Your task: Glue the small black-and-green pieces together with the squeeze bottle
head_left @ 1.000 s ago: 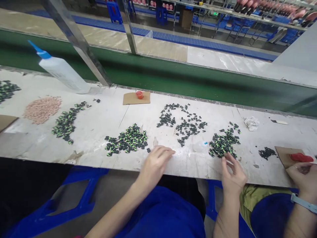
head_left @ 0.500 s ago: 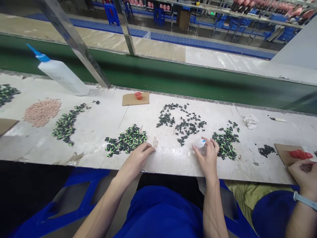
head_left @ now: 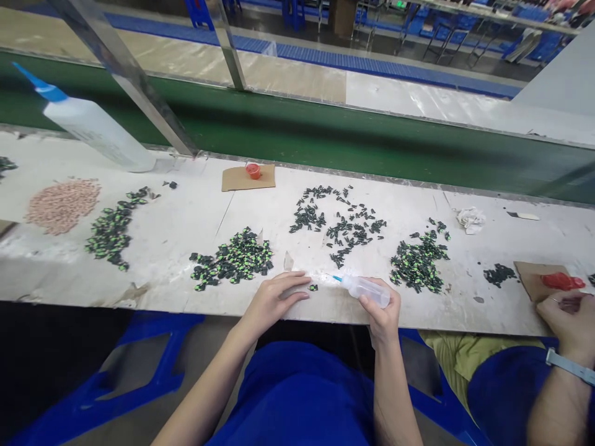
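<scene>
In my right hand (head_left: 385, 313) is a small clear squeeze bottle (head_left: 367, 290), tilted on its side with its thin blue tip pointing left. My left hand (head_left: 276, 301) rests low over the table, thumb and fingers apart. Just beyond its fingertips lies a single small black-and-green part (head_left: 313, 287); whether they touch it I cannot tell. A pile of black-and-green parts (head_left: 235, 257) lies left of centre, and a similar pile (head_left: 419, 261) is to the right. Small dark pieces (head_left: 351, 232) are scattered between them, farther back.
A large white bottle (head_left: 100, 133) with a blue nozzle leans at the back left, near pink pieces (head_left: 64, 204). A red cup (head_left: 253, 171) sits on cardboard (head_left: 235, 179). Crumpled tissue (head_left: 471, 220) lies right. A co-worker's hand (head_left: 567, 316) is near red material (head_left: 562, 281).
My right hand has turned the squeeze bottle so its tip points left, toward the left hand. My left hand has shifted right, and a single black-and-green part now shows by its fingertips.
</scene>
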Available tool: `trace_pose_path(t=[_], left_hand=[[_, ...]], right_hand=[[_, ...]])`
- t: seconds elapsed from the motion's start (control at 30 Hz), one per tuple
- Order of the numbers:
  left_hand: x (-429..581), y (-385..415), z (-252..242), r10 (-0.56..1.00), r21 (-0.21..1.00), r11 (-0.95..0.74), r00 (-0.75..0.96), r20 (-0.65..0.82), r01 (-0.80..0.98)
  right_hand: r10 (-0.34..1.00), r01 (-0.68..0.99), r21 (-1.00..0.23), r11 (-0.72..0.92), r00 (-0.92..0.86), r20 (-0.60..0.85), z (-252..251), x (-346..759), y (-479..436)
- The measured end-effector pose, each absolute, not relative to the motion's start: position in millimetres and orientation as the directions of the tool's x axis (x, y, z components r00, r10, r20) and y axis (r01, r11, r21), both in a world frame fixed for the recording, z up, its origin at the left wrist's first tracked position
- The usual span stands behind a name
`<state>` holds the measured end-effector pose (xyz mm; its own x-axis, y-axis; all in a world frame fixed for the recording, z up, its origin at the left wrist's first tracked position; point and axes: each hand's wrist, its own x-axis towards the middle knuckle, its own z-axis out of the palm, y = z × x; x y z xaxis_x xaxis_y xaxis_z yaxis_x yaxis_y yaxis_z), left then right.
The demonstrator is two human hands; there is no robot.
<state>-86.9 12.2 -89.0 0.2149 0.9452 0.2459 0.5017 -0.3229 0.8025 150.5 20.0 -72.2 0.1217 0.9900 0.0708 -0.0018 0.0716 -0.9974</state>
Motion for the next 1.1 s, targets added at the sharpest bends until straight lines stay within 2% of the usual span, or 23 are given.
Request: trace_pose_path(t=[0.2, 0.47, 1.1], left_hand=[[-76, 10, -91, 0.946, 0.780, -0.321, 0.148, 0.288, 0.537], [-74, 12, -96, 0.938, 0.755, -0.339, 0.140, 0.317, 0.561], [-74, 13, -93, 0.954, 0.782, -0.294, 0.122, 0.272, 0.550]], right_hand=[[0.984, 0.089, -0.996, -0.015, 0.180, 0.001, -70, 131, 22], [0.989, 0.197, -0.979, -0.051, 0.143, -0.023, -66, 127, 22], [0.994, 0.248, -0.967, -0.063, 0.100, -0.039, -70, 128, 22]])
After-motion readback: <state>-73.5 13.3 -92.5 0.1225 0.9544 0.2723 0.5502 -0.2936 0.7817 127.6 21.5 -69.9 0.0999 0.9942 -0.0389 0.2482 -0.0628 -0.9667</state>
